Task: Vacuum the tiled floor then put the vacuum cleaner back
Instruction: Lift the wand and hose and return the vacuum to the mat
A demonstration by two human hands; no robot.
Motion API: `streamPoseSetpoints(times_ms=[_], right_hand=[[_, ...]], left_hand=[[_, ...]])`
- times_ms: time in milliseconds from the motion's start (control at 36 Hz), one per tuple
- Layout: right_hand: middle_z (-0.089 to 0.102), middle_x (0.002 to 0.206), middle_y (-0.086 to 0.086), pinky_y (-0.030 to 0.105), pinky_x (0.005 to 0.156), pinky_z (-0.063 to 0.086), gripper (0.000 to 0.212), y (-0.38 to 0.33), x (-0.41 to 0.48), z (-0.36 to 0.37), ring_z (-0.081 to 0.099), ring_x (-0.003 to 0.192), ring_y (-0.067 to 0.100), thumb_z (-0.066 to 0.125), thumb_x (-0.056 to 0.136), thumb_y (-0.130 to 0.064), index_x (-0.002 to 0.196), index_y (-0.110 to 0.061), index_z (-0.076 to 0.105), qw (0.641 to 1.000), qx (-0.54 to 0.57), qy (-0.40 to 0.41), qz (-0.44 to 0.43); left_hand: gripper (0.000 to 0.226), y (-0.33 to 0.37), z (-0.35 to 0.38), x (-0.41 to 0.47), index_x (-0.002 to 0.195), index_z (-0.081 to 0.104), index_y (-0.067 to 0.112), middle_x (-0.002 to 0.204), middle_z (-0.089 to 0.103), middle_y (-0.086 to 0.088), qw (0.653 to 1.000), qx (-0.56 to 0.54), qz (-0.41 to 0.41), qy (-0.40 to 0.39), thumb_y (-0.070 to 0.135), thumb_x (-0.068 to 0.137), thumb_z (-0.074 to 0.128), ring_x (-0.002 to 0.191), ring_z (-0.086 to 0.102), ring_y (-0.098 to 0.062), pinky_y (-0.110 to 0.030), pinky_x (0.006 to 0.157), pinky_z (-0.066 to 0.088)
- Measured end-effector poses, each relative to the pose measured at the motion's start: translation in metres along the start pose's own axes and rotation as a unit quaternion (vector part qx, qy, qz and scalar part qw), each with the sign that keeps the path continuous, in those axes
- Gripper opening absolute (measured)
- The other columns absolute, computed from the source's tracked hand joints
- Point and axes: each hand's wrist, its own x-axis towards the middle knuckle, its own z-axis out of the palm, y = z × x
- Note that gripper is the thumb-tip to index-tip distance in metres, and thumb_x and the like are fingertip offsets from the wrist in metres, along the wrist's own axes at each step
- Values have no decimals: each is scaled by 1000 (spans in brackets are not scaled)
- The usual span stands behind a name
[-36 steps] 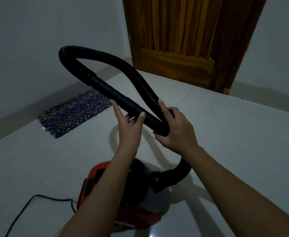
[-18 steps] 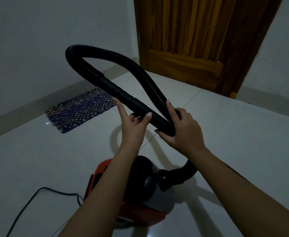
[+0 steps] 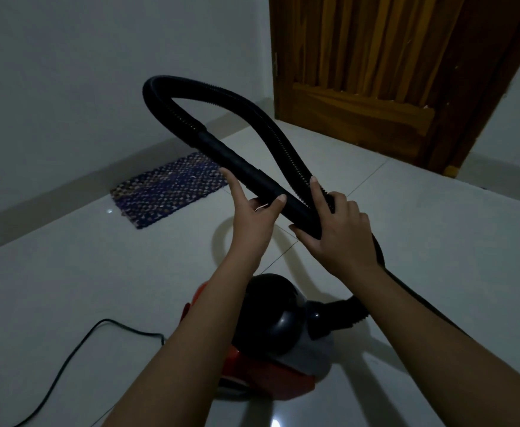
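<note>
Both hands hold the black hose (image 3: 221,100) up at frame centre, looped back on itself. Left hand (image 3: 254,220) supports the rigid end tube from below, thumb and index fingers (image 3: 278,201) apart in a loose cradle around it, not clamped. Right hand (image 3: 334,232) fingers are wrapped shut on the tube tip and the ribbed hose together where they cross, prob. to pin the loop so it stays compact for stowing. Vacuum (image 3: 271,343), red/black w/ grey front, sits on the tiled floor (image 3: 437,241) lower centre, hose plugged into its front. Cord (image 3: 67,359) trails lower left across the floor, so not packed yet. Mat (image 3: 166,189) lies by the wall mid-left; door (image 3: 375,72) is at upper right. No containers in view.
</note>
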Motion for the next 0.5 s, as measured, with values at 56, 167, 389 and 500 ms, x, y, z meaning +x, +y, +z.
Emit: streamPoseSetpoints(times_ms=[56, 167, 389, 500], right_hand=[[60, 105, 20, 39, 62, 48, 83, -1, 0, 1, 58, 77, 33, 37, 82, -62, 148, -14, 33, 1000, -3, 5, -4], [60, 102, 20, 39, 61, 48, 82, -2, 1, 2, 57, 75, 34, 38, 81, -62, 147, -13, 36, 1000, -10, 6, -5], [59, 104, 20, 40, 63, 47, 83, -2, 4, 5, 56, 78, 35, 37, 81, -62, 149, -14, 33, 1000, -9, -11, 4], [58, 105, 21, 42, 65, 47, 83, -2, 5, 6, 56, 79, 36, 38, 81, -62, 149, -14, 32, 1000, -10, -9, 6]], left_hand=[[101, -2, -5, 2, 142, -13, 53, 119, 62, -14, 1000, 4, 0, -1, 11, 90, 62, 114, 60, -20, -46, 110, 37], [77, -7, -24, -6, 150, 2, 36, 99, 64, -8, 999, 40, 20, 20, 14, 96, 53, 103, 64, -19, -33, 100, 46], [48, -87, -127, -64, 146, 34, 17, 144, 46, -7, 954, 250, -65, 150, 26, 100, 43, 132, 43, -23, -31, 106, 33], [47, -117, -139, -76, 146, 34, 14, 151, 36, -6, 942, 302, -122, 87, 31, 102, 34, 139, 33, -23, -36, 114, 25]])
